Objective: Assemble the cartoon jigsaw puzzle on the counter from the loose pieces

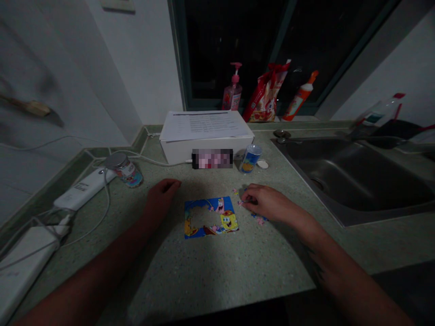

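Note:
A small cartoon jigsaw puzzle (pixel 210 217) lies on the green speckled counter (pixel 217 271), with a gap in its upper left part. My right hand (pixel 268 203) rests just right of it, fingers curled in a pinch over loose puzzle pieces (pixel 260 220); what the fingertips hold is too small to name. My left hand (pixel 162 194) lies on the counter to the puzzle's upper left, fingers loosely curled, holding nothing.
A white box with papers (pixel 204 133) stands behind the puzzle. A tin (pixel 126 171) lies at the left, a small can (pixel 250 158) and its lid (pixel 262 164) to the right. A sink (pixel 353 176) is at the right; power strips and cables (pixel 78 192) lie at the left. Bottles and a bag stand on the sill.

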A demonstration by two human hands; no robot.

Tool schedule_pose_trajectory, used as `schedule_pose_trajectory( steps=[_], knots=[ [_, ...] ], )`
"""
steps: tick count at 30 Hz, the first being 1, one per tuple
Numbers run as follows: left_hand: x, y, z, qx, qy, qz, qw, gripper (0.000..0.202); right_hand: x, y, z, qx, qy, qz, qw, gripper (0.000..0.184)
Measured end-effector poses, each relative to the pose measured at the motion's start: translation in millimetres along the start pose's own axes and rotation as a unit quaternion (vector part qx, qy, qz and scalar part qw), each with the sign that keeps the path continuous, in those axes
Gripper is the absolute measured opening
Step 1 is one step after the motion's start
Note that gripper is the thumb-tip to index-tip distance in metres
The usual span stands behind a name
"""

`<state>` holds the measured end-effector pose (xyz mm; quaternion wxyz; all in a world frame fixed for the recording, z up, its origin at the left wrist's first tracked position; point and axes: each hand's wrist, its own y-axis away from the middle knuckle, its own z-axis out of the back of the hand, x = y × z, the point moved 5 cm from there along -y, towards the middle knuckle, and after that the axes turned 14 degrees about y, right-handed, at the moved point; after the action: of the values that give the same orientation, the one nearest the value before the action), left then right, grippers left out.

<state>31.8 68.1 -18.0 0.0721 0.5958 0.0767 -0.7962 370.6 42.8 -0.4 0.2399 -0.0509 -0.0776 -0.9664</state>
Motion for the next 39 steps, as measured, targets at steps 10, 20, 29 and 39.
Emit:
schedule_pose_trajectory(
  steps=[10,20,29,39],
  knots=[
    [2.9,-1.0,0.3,0.002,0.000,-0.006,1.000,0.040,2.8,0.0,1.6,-0.002,0.007,-0.006,1.000,0.008],
    [3.5,-0.8,0.9,-0.004,-0.002,-0.010,1.000,0.038,3.8,0.3,1.5,0.000,0.011,-0.013,1.000,0.008],
    [-0.4,0.7,1.2,-0.002,-0.007,-0.013,1.000,0.035,3.1,-0.1,-0.1,-0.006,0.001,-0.007,1.000,0.008],
    [-0.1,0.1,0.4,0.005,0.000,-0.010,1.000,0.036,3.1,0.1,-0.8,-0.010,0.003,-0.004,1.000,0.008]
  ],
)
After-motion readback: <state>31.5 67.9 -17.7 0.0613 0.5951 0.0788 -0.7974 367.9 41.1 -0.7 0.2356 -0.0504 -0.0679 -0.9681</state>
